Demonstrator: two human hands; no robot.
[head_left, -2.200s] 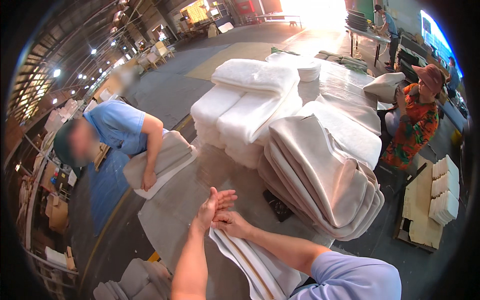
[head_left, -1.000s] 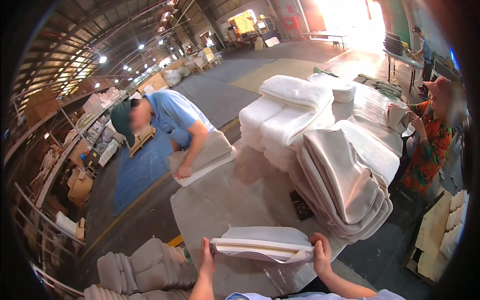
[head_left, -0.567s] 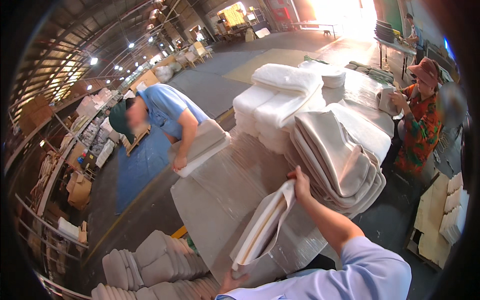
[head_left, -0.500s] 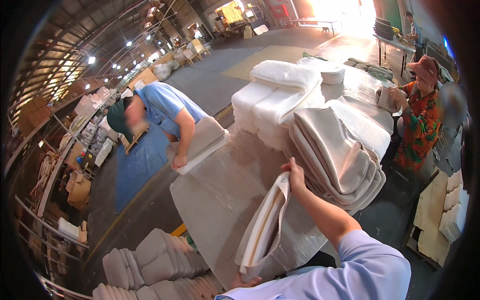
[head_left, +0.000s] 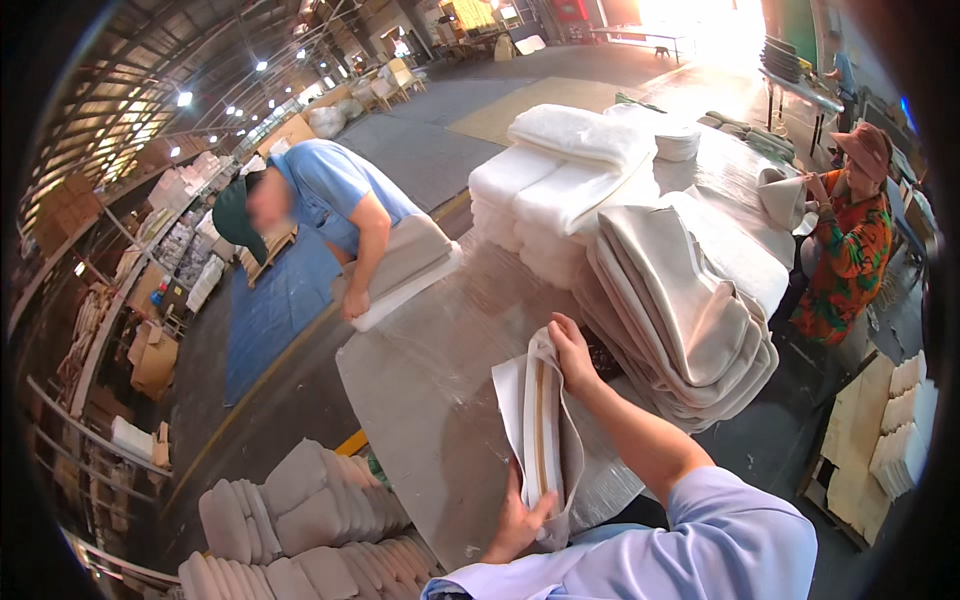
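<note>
A grey cushion cover point(head_left: 568, 470) stands on its edge in front of me on the table. Its open side shows a white layer and a lengthwise tan strip. My right hand point(head_left: 572, 355) grips its far end, fingers bent over the corner. Lower down, my left hand point(head_left: 522, 520) holds the near end, with the thumb across the white layer. A pale flap point(head_left: 508, 398) sticks out on the cover's left side. To the right of my right hand lies a stack of folded grey covers point(head_left: 665, 300).
White padding point(head_left: 560, 180) is piled behind the covers on the film-wrapped table point(head_left: 410, 400). Grey cushions point(head_left: 320, 510) are stacked at the lower left. One co-worker point(head_left: 340, 200) leans over a cushion at left; another point(head_left: 850, 240) handles a grey piece at right.
The cover has turned more upright, and a pale flap now shows on its left. My left hand has moved up into fuller view; my right hand has shifted slightly left.
</note>
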